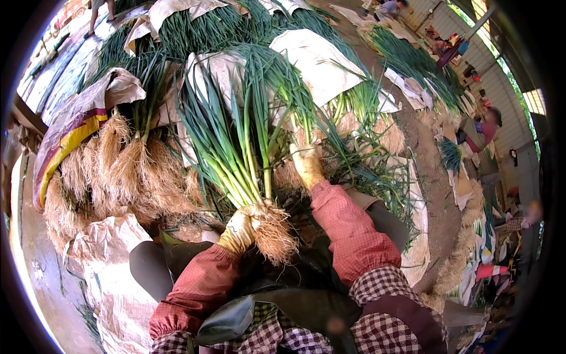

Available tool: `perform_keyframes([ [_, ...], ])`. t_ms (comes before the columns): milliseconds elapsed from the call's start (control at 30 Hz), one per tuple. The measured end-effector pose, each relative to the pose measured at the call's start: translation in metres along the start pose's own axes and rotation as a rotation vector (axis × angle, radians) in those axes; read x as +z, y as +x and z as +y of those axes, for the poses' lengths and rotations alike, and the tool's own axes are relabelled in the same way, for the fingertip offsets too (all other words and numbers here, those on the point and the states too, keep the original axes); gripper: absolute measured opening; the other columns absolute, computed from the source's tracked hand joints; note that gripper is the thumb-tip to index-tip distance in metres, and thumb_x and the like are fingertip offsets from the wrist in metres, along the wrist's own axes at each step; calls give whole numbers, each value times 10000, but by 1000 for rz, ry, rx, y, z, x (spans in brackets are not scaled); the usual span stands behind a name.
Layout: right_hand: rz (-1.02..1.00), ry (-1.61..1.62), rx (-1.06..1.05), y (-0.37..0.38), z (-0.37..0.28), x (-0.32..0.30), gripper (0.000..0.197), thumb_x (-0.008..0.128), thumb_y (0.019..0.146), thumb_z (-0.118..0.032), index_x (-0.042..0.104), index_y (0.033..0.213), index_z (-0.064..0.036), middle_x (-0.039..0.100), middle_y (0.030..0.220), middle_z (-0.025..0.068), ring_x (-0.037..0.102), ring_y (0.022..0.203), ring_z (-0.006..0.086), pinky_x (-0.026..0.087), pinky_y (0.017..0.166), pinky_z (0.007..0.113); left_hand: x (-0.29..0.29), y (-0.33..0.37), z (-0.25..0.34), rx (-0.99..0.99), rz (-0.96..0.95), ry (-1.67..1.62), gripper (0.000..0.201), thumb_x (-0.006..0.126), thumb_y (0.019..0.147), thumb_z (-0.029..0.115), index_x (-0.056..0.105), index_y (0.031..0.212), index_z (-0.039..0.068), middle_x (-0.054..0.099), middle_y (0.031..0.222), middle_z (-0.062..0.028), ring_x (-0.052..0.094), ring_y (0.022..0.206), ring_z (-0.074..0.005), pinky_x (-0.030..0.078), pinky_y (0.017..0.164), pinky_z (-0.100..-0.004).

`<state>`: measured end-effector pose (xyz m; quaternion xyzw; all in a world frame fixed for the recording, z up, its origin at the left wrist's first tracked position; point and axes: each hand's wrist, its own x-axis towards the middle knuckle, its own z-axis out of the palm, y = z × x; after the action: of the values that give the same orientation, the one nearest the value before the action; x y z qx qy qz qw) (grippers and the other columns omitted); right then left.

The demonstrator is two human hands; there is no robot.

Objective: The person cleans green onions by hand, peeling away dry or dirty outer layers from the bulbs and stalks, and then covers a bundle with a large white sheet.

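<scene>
My left hand [239, 229], in a yellowish work glove, is closed round the white lower ends of a bunch of scallions [236, 159]. Their brown, stringy roots [276, 233] hang beside the glove over my lap, and the long green leaves fan upward away from me. My right hand [308, 166], gloved as well, reaches farther out to the right. Its fingers are closed at the root end of some more scallions [303, 115], whose leaves arch back across the pile. How many stalks it grips is hidden.
Heaped scallions with brown roots [132, 168] lie at the left, partly under a yellow-edged sack [68, 141]. A white sack [315, 62] covers more at the back. Loose leaves [380, 189] litter the right side. Other people, one in dark red [483, 131], sit farther right.
</scene>
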<state>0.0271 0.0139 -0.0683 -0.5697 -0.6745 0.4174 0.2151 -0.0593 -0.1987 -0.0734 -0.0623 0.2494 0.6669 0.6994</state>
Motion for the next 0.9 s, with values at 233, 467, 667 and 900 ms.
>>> perform_keyframes([
  [233, -302, 609, 469, -54, 41, 74, 450, 463, 846, -487, 589, 819, -56, 597, 661, 58, 569, 574, 170, 467, 536, 274, -42, 36, -26, 34, 179, 179, 127, 539, 711, 20, 563, 832, -11, 563, 635, -52, 462, 443, -107, 352, 368, -180],
  [467, -835, -539, 48, -90, 98, 51, 307, 511, 817, -304, 638, 991, -84, 629, 938, 137, 599, 884, 296, 464, 740, 405, -8, 15, -12, 35, 337, 473, 71, 540, 677, 71, 581, 682, 12, 497, 537, -32, 399, 399, -116, 315, 390, -210],
  [667, -947, -828, -165, -62, 115, -19, 340, 532, 752, -349, 628, 943, -84, 639, 785, 145, 613, 767, 256, 459, 712, 367, -36, 18, -7, -29, 321, 311, 123, 605, 732, 81, 585, 805, -16, 547, 583, -34, 430, 392, -94, 334, 356, -185],
  [900, -118, -776, -69, 30, 61, -22, 350, 561, 757, -364, 620, 826, -26, 616, 860, 176, 571, 766, 352, 447, 693, 405, 18, 12, 4, -47, 179, 127, 417, 561, 660, -99, 516, 1073, -69, 580, 736, -38, 486, 474, -98, 389, 422, -174],
])
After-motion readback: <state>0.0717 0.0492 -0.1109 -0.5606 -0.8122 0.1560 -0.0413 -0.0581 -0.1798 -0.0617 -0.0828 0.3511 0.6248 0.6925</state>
